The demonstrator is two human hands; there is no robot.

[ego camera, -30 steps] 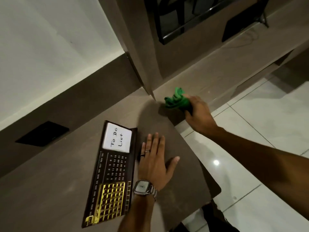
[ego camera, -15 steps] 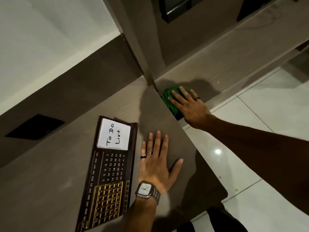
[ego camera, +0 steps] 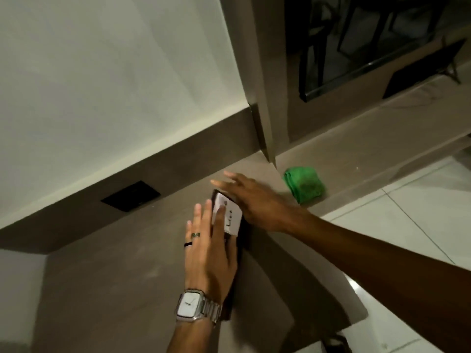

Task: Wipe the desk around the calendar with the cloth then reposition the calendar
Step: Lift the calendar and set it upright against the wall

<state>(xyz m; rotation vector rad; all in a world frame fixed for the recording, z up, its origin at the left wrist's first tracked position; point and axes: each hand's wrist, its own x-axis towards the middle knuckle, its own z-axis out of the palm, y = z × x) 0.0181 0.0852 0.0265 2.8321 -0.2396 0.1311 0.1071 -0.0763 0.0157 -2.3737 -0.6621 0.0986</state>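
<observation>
The dark calendar [ego camera: 233, 218] with its white to-do note sits on the brown desk [ego camera: 114, 276], mostly hidden under my hands and apparently tipped up on one long edge. My left hand [ego camera: 209, 258], with a watch and rings, lies along its face with fingers extended, holding it. My right hand [ego camera: 257, 200] reaches across with fingers spread and touches the calendar's top right corner. The green cloth [ego camera: 304, 184] lies bunched on the lower ledge to the right, with no hand on it.
A black socket plate [ego camera: 130, 196] is set in the desk's back panel. A vertical column [ego camera: 257, 98] divides the desk from the lower ledge [ego camera: 377, 149]. White floor tiles [ego camera: 407, 238] lie past the desk's right edge.
My right hand let go of the cloth on the ledge and moved left to the calendar's top. My left hand shifted from the bare desk onto the calendar.
</observation>
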